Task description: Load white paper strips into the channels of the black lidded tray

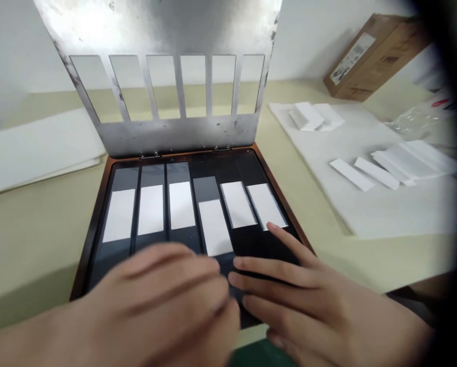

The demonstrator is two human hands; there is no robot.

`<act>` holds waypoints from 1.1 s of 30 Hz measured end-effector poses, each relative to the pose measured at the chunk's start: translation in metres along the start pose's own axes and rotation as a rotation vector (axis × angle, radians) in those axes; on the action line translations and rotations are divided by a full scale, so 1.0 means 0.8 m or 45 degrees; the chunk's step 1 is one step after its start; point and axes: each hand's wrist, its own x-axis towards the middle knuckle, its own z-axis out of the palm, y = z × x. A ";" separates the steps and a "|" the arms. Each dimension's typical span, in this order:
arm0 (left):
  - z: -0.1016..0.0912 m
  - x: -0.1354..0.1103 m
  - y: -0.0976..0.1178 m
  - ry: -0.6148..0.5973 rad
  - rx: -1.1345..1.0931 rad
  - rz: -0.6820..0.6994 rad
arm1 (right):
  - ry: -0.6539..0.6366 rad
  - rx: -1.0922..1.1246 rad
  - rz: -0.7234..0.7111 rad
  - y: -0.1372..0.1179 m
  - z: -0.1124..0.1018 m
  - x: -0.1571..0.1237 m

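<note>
A shallow black tray (247, 250) with a brown frame lies on the table, its hinged metal lid (167, 135) raised. Several white rectangular cards sit in a row in it, most on longer dark glossy strips (152, 174). One white card (215, 228), third from the right, lies lower than its neighbours. Just below it is my left hand (163, 306), its fingers curled together; whatever they may hold is hidden. My right hand (308, 290) spreads its fingers over the tray's lower right. Its index fingertip meets the lower edge of the rightmost white card (267, 205).
Rectangular windows pierce the lid. To the right, a white sheet (350, 214) carries stacked white pieces (308, 116) and several loose strips (351, 174). Behind stands a cardboard box (373, 61), with clear plastic (415, 122) nearby. White boards (41, 148) lie at left.
</note>
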 end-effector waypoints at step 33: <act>0.033 0.021 -0.031 -0.222 -0.007 -0.200 | 0.072 0.054 -0.021 -0.023 0.030 -0.027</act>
